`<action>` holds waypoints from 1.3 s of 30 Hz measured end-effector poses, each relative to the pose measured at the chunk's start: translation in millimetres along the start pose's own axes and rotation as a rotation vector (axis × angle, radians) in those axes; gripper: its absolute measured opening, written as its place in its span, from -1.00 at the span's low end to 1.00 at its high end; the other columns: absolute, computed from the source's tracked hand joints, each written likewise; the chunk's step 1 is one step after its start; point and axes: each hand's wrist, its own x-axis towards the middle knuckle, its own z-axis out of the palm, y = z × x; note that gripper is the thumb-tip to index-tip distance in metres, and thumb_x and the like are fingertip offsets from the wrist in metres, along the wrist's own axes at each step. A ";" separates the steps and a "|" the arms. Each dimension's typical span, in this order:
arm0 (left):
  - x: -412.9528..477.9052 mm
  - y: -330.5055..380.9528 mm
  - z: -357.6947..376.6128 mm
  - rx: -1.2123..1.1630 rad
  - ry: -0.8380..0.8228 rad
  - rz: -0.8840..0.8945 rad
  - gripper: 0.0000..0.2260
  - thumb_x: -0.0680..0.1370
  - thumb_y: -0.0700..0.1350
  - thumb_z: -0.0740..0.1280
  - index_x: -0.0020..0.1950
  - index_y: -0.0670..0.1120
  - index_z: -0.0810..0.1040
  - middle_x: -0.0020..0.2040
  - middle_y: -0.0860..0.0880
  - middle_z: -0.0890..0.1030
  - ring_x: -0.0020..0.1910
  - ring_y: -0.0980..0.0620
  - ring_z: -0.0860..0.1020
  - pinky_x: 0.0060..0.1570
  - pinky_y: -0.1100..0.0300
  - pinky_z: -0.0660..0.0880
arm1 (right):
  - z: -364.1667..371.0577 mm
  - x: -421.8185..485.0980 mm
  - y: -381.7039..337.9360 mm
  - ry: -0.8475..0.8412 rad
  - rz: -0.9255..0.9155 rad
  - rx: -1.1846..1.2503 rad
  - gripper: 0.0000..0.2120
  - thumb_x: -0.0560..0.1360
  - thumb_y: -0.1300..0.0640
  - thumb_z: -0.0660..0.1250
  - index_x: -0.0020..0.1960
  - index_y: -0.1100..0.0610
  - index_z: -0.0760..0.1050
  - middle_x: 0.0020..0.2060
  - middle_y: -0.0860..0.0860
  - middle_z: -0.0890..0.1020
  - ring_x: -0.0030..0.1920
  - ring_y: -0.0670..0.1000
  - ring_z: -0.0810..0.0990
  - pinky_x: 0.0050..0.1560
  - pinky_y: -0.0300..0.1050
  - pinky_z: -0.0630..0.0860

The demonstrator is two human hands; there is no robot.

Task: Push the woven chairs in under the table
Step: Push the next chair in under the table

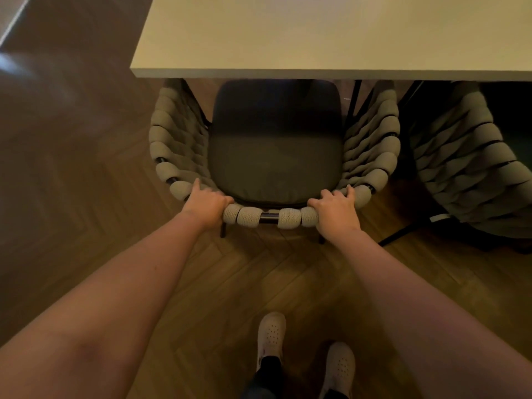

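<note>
Both forearms reach out from the near edge, and down between them stand two pale perforated shoes, the left shoe (272, 332) a little ahead of the right shoe (341, 367), on the herringbone wood floor (86, 168). Up at the chair now: the left hand (205, 204) grips the top rail of the woven chair (270, 218) at the rail's left end, fingers curled over the padded rope wrap and thumb stretched out along the curve. The right hand (335, 208) matches it at the rail's right end, fingers wrapped over the rail, one fingertip lifted. Between the two hands a short stretch of dark metal tube shows through the weave. The chair faces the pale table (316, 33), square to its near edge; the far part of the dark seat cushion (273, 156) sits in shadow beneath the tabletop, while the curved back and both woven sides stand out on the near side. Over on the right, just beside it, a second woven chair (472, 156) stands at an angle, its far end under the same edge.
</note>
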 end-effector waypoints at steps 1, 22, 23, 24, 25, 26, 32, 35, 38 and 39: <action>1.8 -0.8 -0.1 -0.011 -0.010 -0.003 -0.73 0.53 -0.01 0.30 0.23 0.11 0.47 0.13 0.02 0.56 0.25 -0.06 0.47 0.44 -0.26 0.02 | 0.1 1.9 0.0 0.000 -0.001 0.000 -0.65 0.51 0.07 0.35 0.28 -0.10 0.46 0.15 0.04 0.50 0.27 0.15 0.44 0.45 0.32 0.00; 50.0 162.6 -104.4 -0.452 0.083 0.312 -0.25 0.48 0.27 0.31 0.56 0.05 0.09 0.50 -0.05 0.25 0.44 -0.05 0.28 0.37 0.04 0.28 | -8.4 -38.6 137.6 0.177 -0.089 0.337 -0.31 0.48 -0.28 0.29 0.52 -0.06 0.20 0.48 0.07 0.26 0.51 0.10 0.14 0.52 0.07 0.03; 56.3 178.5 -112.1 -0.428 0.160 0.333 -0.29 0.50 0.24 0.31 0.55 0.03 0.12 0.50 -0.06 0.24 0.45 -0.06 0.25 0.40 0.03 0.24 | -5.4 -45.2 160.3 0.199 -0.057 0.321 -0.30 0.48 -0.28 0.29 0.52 -0.04 0.19 0.48 0.08 0.26 0.51 0.10 0.13 0.53 0.07 0.01; 61.9 201.9 -123.1 -0.403 0.240 0.359 -0.32 0.51 0.21 0.31 0.54 0.02 0.15 0.50 -0.08 0.23 0.47 -0.07 0.22 0.44 0.02 0.19 | -1.6 -54.4 190.3 0.210 -0.018 0.319 -0.29 0.48 -0.27 0.29 0.53 -0.04 0.18 0.49 0.07 0.25 0.52 0.10 0.12 0.53 0.06 0.01; 67.8 221.7 -130.8 -0.372 0.311 0.381 -0.34 0.53 0.19 0.31 0.54 0.01 0.17 0.51 -0.09 0.21 0.49 -0.07 0.18 0.47 0.01 0.12 | 0.9 -62.9 216.6 0.216 0.013 0.321 -0.28 0.48 -0.27 0.30 0.53 -0.05 0.16 0.50 0.07 0.23 0.52 0.09 0.11 0.53 0.07 0.01; 73.7 244.4 -138.7 -0.342 0.371 0.402 -0.36 0.53 0.17 0.31 0.54 0.00 0.17 0.52 -0.10 0.19 0.50 -0.08 0.15 0.49 0.00 0.05 | 3.9 -72.0 243.9 0.216 0.042 0.335 -0.27 0.48 -0.27 0.30 0.54 -0.05 0.14 0.50 0.06 0.21 0.52 0.09 0.10 0.53 0.07 0.01; 107.7 426.0 -177.2 -0.354 0.407 0.407 -0.23 0.48 0.19 0.37 0.57 0.00 0.07 0.57 -0.09 0.04 0.55 -0.08 -0.03 0.49 -0.01 -0.14 | 29.3 -137.0 418.0 0.148 0.067 0.321 -0.10 0.41 -0.35 0.32 0.57 -0.04 -0.01 0.54 0.03 0.11 0.54 0.09 0.03 0.54 0.08 -0.06; 126.3 500.2 -187.2 -0.285 0.382 0.434 -0.15 0.43 0.25 0.37 0.57 0.00 0.04 0.57 -0.10 0.04 0.56 -0.07 -0.09 0.47 -0.10 -0.23 | 40.8 -157.6 488.3 0.101 0.015 0.255 -0.05 0.40 -0.38 0.29 0.58 0.01 -0.05 0.55 0.05 0.09 0.55 0.07 0.02 0.55 0.06 -0.07; 144.7 569.5 -207.2 -0.165 0.298 0.488 -0.21 0.44 0.29 0.34 0.55 0.02 0.12 0.52 -0.07 0.20 0.55 -0.08 0.02 0.46 -0.16 -0.21 | 50.5 -174.7 563.8 0.041 0.022 0.231 0.00 0.38 -0.39 0.32 0.59 0.02 -0.07 0.54 0.04 0.11 0.54 0.07 0.05 0.54 0.03 -0.05; 148.7 585.2 -211.0 -0.161 0.255 0.497 -0.26 0.45 0.27 0.34 0.53 0.03 0.17 0.48 -0.06 0.28 0.52 -0.08 0.11 0.47 -0.16 -0.15 | 53.9 -178.9 582.1 0.014 0.024 0.229 0.01 0.37 -0.38 0.34 0.59 0.01 -0.07 0.54 0.03 0.12 0.53 0.07 0.07 0.53 0.03 -0.04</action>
